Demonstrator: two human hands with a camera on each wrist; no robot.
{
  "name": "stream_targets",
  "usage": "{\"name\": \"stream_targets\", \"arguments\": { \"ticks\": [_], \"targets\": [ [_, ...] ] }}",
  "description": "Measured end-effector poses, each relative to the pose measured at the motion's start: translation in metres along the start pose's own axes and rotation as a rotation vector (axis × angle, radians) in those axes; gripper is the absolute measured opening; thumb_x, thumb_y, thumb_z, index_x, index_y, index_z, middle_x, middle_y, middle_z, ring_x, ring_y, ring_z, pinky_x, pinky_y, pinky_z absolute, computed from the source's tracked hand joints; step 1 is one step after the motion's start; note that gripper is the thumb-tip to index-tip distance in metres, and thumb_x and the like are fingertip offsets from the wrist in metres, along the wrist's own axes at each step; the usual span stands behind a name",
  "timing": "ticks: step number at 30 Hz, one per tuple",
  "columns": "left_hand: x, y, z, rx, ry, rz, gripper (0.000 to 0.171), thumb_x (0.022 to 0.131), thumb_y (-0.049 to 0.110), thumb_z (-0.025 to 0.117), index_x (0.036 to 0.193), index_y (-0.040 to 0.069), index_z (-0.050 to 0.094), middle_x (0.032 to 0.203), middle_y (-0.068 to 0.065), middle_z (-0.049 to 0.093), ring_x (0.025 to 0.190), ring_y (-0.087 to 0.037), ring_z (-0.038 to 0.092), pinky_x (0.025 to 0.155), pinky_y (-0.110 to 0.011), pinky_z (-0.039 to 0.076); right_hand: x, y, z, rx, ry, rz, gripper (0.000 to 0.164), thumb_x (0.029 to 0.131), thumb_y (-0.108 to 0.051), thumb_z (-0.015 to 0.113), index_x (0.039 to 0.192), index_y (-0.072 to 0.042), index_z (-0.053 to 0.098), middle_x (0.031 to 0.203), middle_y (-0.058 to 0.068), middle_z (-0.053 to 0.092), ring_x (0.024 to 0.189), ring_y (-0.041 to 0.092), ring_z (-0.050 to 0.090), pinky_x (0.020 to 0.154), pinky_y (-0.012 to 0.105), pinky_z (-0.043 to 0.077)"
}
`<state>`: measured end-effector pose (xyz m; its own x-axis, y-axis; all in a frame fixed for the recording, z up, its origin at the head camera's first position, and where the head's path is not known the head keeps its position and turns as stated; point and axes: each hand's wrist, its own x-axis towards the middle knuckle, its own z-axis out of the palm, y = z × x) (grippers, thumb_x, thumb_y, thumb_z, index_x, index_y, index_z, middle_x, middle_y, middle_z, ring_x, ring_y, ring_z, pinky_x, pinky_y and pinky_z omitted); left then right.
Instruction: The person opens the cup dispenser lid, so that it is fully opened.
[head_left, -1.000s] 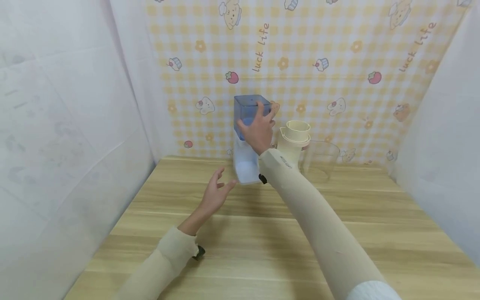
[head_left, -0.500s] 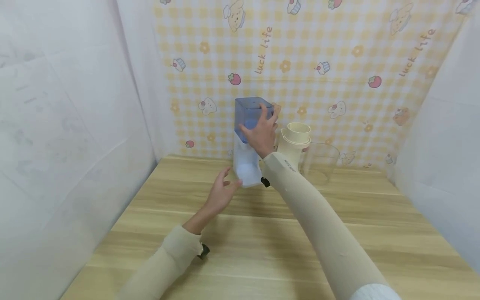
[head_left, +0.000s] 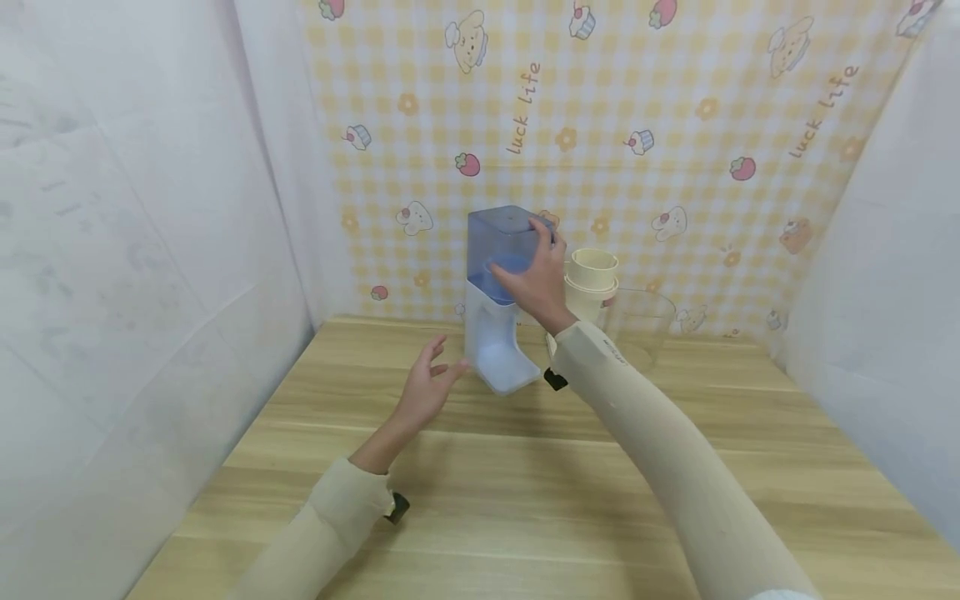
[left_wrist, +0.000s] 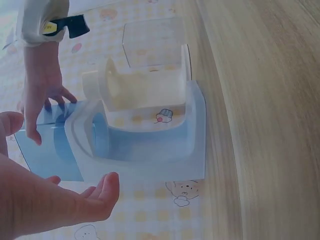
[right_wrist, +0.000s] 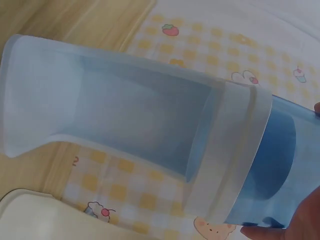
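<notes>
A dispenser with a white stand (head_left: 498,358) and a see-through blue container (head_left: 487,242) stands upright at the back of the wooden table. My right hand (head_left: 538,279) grips the container from the right, thumb in front and fingers around its far side. Beside the stand's left edge, my left hand (head_left: 423,392) is held with its fingers spread and holds nothing. In the left wrist view, my left thumb and fingers (left_wrist: 102,197) appear close in front of the stand. The right wrist view shows the blue container (right_wrist: 280,165) seated above the stand's white collar (right_wrist: 227,150).
A cream stand (head_left: 588,304) with a round collar is behind my right wrist. To its right is a clear, colourless container (head_left: 641,325). A yellow checked cloth (head_left: 592,183) hangs behind the table (head_left: 480,500), with white sheets (head_left: 150,250) at the sides.
The dispenser has turned and come slightly nearer, its foot now pointing more to the right. My right hand has moved right and down with it. The left hand touched near the foot, then drew back slightly.
</notes>
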<state>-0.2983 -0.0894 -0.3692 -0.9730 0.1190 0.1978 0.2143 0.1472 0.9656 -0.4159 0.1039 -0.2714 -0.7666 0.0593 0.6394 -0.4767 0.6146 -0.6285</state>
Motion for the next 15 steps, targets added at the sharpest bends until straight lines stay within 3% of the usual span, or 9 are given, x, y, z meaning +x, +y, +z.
{"name": "stream_targets", "arguments": {
  "ticks": [7,15],
  "targets": [
    [-0.003,-0.001,-0.002,0.023,-0.008,0.011,0.07,0.099,0.032,0.061,0.156,0.013,0.025,0.159,-0.023,0.02,0.136,-0.047,0.035,0.104,-0.062,0.039,-0.011,0.006,-0.016,0.03,0.012,-0.083,0.092,0.074,-0.04,0.085,0.149,-0.02,0.035,0.146,0.016,0.036,0.131,0.033,0.042,0.103,0.051,0.042],
    [-0.006,-0.001,-0.005,0.034,-0.013,-0.012,0.073,0.097,0.037,0.063,0.156,0.017,0.025,0.16,-0.021,0.022,0.137,-0.046,0.036,0.103,-0.062,0.04,-0.026,0.003,-0.033,0.073,0.005,-0.15,0.089,0.073,-0.03,0.087,0.146,-0.014,0.039,0.142,0.015,0.042,0.127,0.03,0.044,0.102,0.049,0.042]
  ]
}}
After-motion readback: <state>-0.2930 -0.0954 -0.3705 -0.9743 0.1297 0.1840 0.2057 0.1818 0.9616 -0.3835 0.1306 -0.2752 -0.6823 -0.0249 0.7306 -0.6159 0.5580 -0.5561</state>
